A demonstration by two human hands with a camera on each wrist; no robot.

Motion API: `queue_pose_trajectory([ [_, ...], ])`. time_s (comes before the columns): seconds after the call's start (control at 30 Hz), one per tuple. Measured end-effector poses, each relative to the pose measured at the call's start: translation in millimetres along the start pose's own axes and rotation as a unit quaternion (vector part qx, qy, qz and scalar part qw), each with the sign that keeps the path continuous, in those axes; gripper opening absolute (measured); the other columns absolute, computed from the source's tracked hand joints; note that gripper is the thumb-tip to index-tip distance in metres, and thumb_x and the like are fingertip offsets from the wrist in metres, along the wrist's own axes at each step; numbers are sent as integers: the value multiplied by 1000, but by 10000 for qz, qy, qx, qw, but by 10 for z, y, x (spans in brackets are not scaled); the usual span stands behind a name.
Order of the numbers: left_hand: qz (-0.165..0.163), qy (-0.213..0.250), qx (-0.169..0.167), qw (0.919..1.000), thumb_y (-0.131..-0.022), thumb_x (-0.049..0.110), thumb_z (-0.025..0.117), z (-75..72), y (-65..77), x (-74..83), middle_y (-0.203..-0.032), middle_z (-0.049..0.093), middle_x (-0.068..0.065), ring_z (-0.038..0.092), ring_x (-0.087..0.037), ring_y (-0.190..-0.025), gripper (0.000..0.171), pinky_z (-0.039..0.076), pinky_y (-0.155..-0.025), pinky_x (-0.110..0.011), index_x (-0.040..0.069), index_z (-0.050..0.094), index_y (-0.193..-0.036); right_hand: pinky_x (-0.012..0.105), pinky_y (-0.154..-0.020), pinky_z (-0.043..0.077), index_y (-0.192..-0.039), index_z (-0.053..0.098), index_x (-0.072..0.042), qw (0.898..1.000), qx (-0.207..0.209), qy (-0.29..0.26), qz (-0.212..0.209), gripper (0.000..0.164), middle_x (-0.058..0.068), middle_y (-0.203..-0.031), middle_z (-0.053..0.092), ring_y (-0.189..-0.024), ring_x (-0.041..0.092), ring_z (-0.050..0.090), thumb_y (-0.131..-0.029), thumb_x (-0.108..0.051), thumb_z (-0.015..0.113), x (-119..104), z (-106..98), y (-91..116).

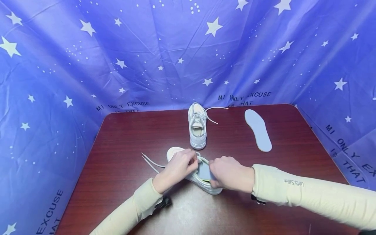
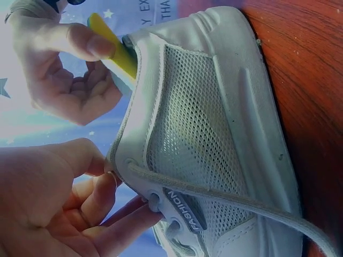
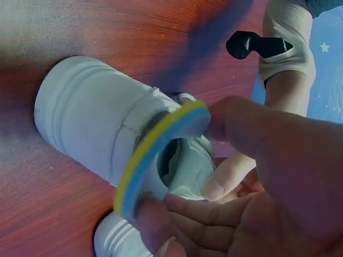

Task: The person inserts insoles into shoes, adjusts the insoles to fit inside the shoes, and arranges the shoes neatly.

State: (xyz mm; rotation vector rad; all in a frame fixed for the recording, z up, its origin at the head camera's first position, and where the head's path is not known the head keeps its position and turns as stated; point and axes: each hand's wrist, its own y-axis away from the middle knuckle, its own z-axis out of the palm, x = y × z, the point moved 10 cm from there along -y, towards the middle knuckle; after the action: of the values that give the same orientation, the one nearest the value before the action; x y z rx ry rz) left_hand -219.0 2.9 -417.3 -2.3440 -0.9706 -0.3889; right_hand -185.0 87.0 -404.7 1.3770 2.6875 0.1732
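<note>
A white lace-up sneaker (image 1: 212,188) with mesh sides lies angled near the middle of the table, its toe to the far left. My left hand (image 1: 180,164) pinches the edge of its opening by the eyelets, as the left wrist view shows. My right hand (image 1: 230,173) grips the heel end of an insole (image 3: 161,155), blue-grey on top with a yellow underside. The insole's front part is inside the sneaker, while its heel end sticks up out of the opening. How far the front reaches is hidden. A loose lace (image 2: 230,198) hangs over the sneaker's side.
Behind stands a second white sneaker (image 1: 198,141), toe away, with its lace (image 1: 217,108) trailing right. Another light insole (image 1: 258,130) lies flat at the back right of the brown table (image 1: 132,137). A blue star-patterned cloth (image 1: 164,49) hangs around the table.
</note>
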Motion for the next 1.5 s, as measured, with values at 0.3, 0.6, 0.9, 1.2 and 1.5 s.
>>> queue_pose_trajectory([
  [0.3, -32, -2, 6, 10000, -85, 8, 69, -10, 6, -13, -71, 53, 6, 49, -6, -63, 13, 41, -57, -20, 13, 61, -77, 38, -63, 45, -80, 58, -8, 9937, 621, 893, -289, 40, 1, -66, 58, -61, 21, 61, -74, -39, 83, -89, -23, -44],
  [0.6, -39, -15, -8, 10000, -85, 8, 69, -3, 12, -8, -71, 54, 5, 51, -6, -63, 13, 41, -57, -20, 13, 61, -77, 36, -62, 41, -74, 58, -12, 9863, 1131, 1096, -497, 40, -1, -64, 57, -59, 20, 58, -73, -42, 83, -140, -34, -94],
  [0.9, -33, 33, 21, 10000, -85, 8, 70, 6, 14, -20, -71, 54, 6, 51, -6, -63, 14, 41, -57, -18, 13, 60, -76, 36, -66, 43, -80, 60, -9, 9865, 918, 1339, -207, 46, 4, -70, 56, -65, 23, 56, -72, -50, 79, -139, 73, -171],
  [1.2, -114, 15, 5, 9999, -85, 8, 69, 16, 17, -39, -70, 53, 6, 48, -5, -63, 14, 39, -56, -18, 14, 60, -75, 36, -67, 43, -75, 63, -12, 9870, 691, 1450, -86, 48, 1, -68, 59, -65, 22, 57, -79, -56, 80, -120, -14, -83],
  [1.5, -120, 13, 25, 9999, -84, 8, 69, 13, 16, -32, -69, 53, 6, 48, -5, -63, 14, 39, -56, -17, 14, 60, -75, 37, -69, 45, -76, 62, -10, 9921, 68, 1253, -60, 56, 1, -70, 61, -68, 23, 59, -75, -63, 81, -39, 62, -15],
])
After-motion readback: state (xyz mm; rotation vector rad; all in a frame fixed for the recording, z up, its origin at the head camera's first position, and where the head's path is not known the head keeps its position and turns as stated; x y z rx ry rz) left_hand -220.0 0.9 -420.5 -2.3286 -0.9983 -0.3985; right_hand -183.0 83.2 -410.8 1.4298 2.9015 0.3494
